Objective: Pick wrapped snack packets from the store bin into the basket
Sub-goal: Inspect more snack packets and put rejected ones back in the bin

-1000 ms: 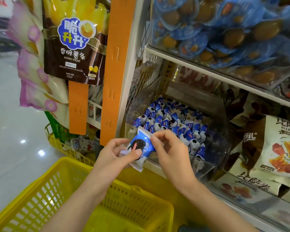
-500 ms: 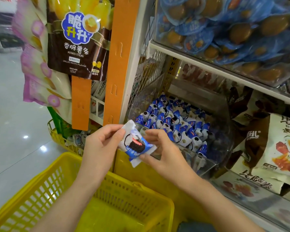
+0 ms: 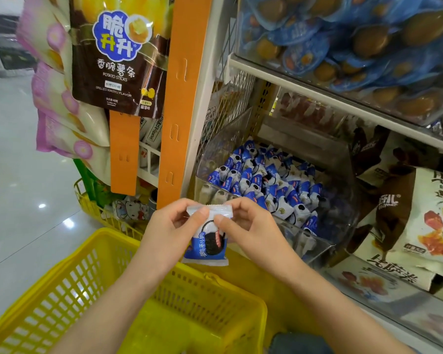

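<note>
What I'm holding: one blue-and-white snack packet (image 3: 207,242) with a dark cookie printed on it, hanging upright by its top seam.
Left hand (image 3: 168,233): thumb and curled fingers are pinching the packet's top left corner, a tight grip.
Right hand (image 3: 255,232): thumb and forefinger nip the top right corner, with the other fingers curled behind.
Where the packet is: in the air between my two hands, just on the near side of the bin and, as I see it, over the basket's far rim.
Bin (image 3: 325,247): clear plastic on the lower shelf, just beyond my hands, with a heap of matching packets (image 3: 264,180) inside.
Basket (image 3: 69,284): yellow plastic, low and near, below my forearms.
Left of the bin: an orange strip (image 3: 182,98), and a brown bag of potato sticks (image 3: 118,60) hanging beside it.
Upper shelf, far right: blue packs (image 3: 343,39) with round brown things in them.
Right of the bin: white and brown snack bags (image 3: 432,221), lying stacked.
</note>
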`<state>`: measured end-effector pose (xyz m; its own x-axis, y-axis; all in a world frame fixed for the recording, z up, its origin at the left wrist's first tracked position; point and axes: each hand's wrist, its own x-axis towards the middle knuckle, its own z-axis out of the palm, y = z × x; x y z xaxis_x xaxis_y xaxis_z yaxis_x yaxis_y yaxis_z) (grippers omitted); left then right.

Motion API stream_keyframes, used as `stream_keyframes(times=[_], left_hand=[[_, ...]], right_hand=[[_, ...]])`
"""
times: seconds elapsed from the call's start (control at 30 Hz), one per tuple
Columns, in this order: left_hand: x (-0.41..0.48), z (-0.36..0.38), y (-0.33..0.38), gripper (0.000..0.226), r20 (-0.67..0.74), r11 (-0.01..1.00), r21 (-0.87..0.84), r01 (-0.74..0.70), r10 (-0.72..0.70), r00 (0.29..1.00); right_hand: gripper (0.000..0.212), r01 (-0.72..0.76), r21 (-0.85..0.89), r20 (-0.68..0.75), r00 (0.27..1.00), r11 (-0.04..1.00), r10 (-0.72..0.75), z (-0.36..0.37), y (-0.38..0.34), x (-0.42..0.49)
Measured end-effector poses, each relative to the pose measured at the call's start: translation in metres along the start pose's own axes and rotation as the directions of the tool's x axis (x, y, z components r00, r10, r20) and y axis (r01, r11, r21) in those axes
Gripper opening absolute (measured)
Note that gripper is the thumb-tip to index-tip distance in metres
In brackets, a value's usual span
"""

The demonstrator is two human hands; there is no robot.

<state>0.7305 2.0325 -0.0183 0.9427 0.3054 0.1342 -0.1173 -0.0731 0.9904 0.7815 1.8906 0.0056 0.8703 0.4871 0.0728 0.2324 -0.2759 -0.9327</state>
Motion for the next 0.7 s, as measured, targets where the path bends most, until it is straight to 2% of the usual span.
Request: stream_keyframes(times=[0.1,0.2,0.3,0.37,0.43,0.5,0.57,0.63,0.7], left_hand=[[-0.0014,-0.0002,0.0012,0.013,0.034,0.997,0.063,-0.037,0.035,0.999],[-0.0027,0.0015,0.0008,0.018,0.046,1.000,0.022,0.017,-0.018,0.999],[-0.0025,0.0017,0.0000,0.020,0.053,0.997,-0.002,0.082,-0.081,0.995],[-0.0018,0.0019,-0.0006,0.019,0.054,0.994,-0.002,0.111,-0.110,0.992],[-0.0016,0.0033,-0.0014,0.015,0.023,0.993,0.015,0.113,-0.113,0.993],[-0.0007,0.0038,-0.0034,0.008,-0.088,0.991,0.083,0.102,-0.095,0.992],[-0.0003,0.0011,-0.0053,0.012,-0.188,0.977,0.181,0.112,-0.077,0.979],[-0.0005,-0.0012,-0.0049,0.026,-0.146,0.967,0.167,0.191,-0.167,0.975],[-0.0009,-0.0003,0.0005,0.045,0.006,0.932,0.023,0.361,-0.361,0.933]], right_hand=[[0.007,0.045,-0.045,0.001,0.999,0.998,-0.045,0.0009,0.0006,-0.0011],[0.011,0.127,-0.143,-0.020,0.991,0.982,-0.131,0.0012,0.0009,-0.0020],[0.009,0.292,-0.432,-0.016,0.944,0.854,-0.330,0.0030,0.0009,-0.0044],[0.011,0.335,-0.568,0.001,0.914,0.752,-0.406,0.0039,0.0010,-0.0053],[0.011,0.327,-0.582,-0.022,0.909,0.744,-0.416,0.0027,0.0009,-0.0048],[0.010,0.318,-0.549,-0.068,0.905,0.773,-0.420,0.0007,0.0012,-0.0037],[0.012,0.302,-0.501,-0.142,0.896,0.811,-0.421,-0.0017,0.0000,-0.0027],[0.009,0.293,-0.417,-0.208,0.891,0.860,-0.404,-0.0044,-0.0019,-0.0018],[0.003,0.322,-0.374,-0.209,0.884,0.870,-0.417,-0.0058,-0.0020,-0.0015]])
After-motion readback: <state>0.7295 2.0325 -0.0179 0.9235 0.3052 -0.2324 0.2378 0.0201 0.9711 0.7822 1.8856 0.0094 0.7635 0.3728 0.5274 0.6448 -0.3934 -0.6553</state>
